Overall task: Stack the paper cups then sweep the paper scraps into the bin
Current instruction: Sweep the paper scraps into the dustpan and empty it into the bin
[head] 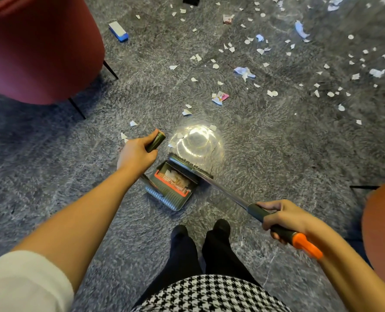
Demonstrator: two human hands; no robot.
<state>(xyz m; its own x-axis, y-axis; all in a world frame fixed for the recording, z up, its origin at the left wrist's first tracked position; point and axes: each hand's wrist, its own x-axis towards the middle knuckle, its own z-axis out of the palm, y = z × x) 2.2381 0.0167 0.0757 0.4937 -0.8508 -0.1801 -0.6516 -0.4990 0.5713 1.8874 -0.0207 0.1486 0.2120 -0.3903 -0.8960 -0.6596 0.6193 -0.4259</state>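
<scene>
The left hand (pixel 138 154) is curled round the top of the dustpan handle (pixel 156 141), and the broom (pixel 223 192) is gripped by the right hand (pixel 283 219) near its orange end. The broom head (pixel 188 165) is set at the mouth of the dustpan (pixel 171 197), where a few pieces lie. Most paper scraps (pixel 243 72) are strewn on the floor (pixel 74 154) beyond; no cups or bin are seen. The gathered pieces could be spilled by a tilted pan, and light scraps scattered by a hard stroke.
</scene>
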